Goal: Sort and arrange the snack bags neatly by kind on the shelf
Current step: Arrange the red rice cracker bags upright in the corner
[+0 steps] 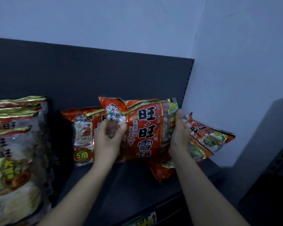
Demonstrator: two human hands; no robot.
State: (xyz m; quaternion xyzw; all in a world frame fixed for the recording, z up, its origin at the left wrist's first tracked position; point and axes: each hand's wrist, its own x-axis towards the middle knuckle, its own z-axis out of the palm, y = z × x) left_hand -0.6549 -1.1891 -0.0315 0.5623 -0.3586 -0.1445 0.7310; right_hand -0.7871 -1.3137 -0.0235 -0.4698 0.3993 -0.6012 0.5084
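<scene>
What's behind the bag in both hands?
A stickered red bag stands behind the held bag, at its left; a tilted bag sticks out past the right hand. Whatever lies behind its middle is covered.

The red snack bag [142, 131] is glossy, crinkled plastic film with clear patches, and the bags stacked at left [15, 152] have shiny gold-foil top edges. The dark shelf [129, 190] and its back panel [88, 74] look like matt, smooth metal.

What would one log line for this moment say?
left hand | right hand | both grip red snack bag | at shelf
</scene>
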